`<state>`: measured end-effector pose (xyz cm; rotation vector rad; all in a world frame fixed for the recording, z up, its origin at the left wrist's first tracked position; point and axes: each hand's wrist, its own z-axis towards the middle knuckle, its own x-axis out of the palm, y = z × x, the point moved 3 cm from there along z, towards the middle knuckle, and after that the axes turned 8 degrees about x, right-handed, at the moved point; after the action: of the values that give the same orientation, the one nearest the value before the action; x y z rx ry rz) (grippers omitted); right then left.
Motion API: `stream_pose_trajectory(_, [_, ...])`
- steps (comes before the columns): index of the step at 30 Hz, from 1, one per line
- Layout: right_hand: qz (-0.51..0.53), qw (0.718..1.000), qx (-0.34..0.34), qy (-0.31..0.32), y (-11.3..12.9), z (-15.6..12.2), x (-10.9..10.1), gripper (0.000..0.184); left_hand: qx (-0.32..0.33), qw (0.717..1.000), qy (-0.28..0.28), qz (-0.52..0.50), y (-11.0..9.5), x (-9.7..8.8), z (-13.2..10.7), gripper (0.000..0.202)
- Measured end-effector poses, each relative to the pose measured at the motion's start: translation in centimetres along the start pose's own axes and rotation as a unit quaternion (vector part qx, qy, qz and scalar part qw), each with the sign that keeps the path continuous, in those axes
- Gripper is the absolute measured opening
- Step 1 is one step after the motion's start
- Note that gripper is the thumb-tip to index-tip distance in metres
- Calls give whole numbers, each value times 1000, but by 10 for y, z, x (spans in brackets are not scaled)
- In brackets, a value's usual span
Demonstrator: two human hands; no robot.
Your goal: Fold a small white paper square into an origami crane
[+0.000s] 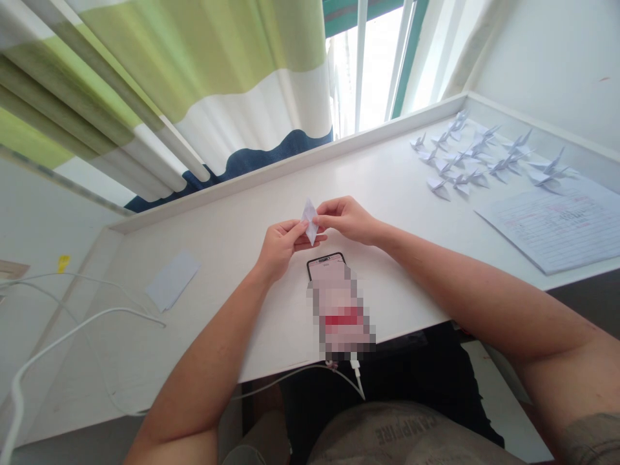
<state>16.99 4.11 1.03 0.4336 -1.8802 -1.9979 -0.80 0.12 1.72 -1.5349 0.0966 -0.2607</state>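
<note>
A small white folded paper, shaped like a narrow diamond, is held upright above the middle of the desk. My left hand pinches its left side with the thumb in front and the fingers behind. On the other side, my right hand grips the right edge between thumb and fingertips. Just below the hands lies a phone with a lit screen, partly blurred out. Several white paper cranes stand in a group on the far right of the desk.
A stack of lined, written paper lies at the right. Blank paper sheets rest on the left of the white desk. White cables cross the left side, and one charging cable runs from the phone over the front edge.
</note>
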Motion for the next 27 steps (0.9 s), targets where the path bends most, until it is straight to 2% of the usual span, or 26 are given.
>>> stream_pose_trajectory(6, [3,1000,-2,1,-2,0,-1,29,30,999,-15,17,0,3,-1,51])
stream_pose_trajectory(11, [11,999,-4,37,0,-1,-3,34,47,997,-43,36,1,3,-1,55])
stream_pose_trajectory(15, [11,999,-1,42,-1,-1,-4,38,53,997,-42,43,1,3,-2,55])
stream_pose_trajectory(27, [-52,999,14,-1,1,-1,-4,24,64,993,-37,92,0,4,-4,48])
